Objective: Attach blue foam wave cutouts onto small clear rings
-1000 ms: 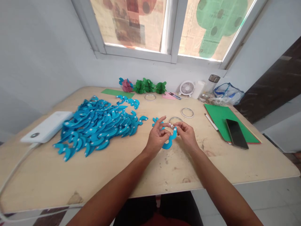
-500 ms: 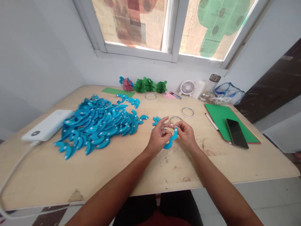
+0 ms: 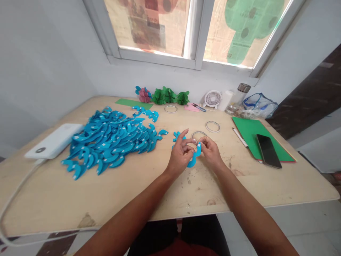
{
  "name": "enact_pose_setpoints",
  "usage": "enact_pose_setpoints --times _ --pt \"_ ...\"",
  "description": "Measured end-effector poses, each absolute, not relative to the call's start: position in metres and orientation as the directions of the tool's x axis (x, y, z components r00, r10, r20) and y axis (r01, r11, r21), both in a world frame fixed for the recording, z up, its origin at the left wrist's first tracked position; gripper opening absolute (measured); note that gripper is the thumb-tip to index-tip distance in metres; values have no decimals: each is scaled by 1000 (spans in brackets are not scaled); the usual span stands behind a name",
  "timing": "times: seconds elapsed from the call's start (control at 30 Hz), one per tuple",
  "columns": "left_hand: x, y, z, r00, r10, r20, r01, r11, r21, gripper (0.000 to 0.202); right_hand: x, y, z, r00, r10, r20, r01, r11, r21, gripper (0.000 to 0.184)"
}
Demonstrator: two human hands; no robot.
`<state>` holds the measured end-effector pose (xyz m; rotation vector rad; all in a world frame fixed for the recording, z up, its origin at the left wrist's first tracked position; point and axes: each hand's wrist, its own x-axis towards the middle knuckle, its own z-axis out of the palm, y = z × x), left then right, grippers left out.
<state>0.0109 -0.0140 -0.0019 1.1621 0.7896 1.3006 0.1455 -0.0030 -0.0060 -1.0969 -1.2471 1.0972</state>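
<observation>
My left hand (image 3: 179,155) pinches a curved blue paper piece (image 3: 191,163) between thumb and fingers, its index finger raised. A small white square shows on the upper end of that piece, and a whitish bit sits at a left fingertip. Close against this end, the thumb and fingers of my right hand (image 3: 211,153) are pinched together; what lies between them is too small to make out. Just beyond the hands lies a tape roll (image 3: 198,134), partly covered by the fingers. Other blue paper cutouts (image 3: 176,135) show behind my left hand.
A large pile of blue paper pieces (image 3: 114,138) with white squares covers the left, beside a white power bank (image 3: 54,141) on a cable. More tape rolls (image 3: 212,126), green paper ornaments (image 3: 169,95), and a small fan (image 3: 212,99) stand behind. A phone (image 3: 268,151) rests on green sheets, right.
My left index finger has lifted a little higher. The blue piece has shifted slightly between the hands, which stay together in the same place.
</observation>
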Motion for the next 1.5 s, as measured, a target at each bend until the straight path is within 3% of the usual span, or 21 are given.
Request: enact_pose_setpoints --times 0.4,1.5 --pt "2 -6 -1 99 991 92 -341 -53 938 76 146 -4 -2 66 991 117 17 116 -993 30" --pt "6 -13 6 200 975 92 -346 -18 938 71 148 -1 -6 67 985 156 14 156 -988 26"
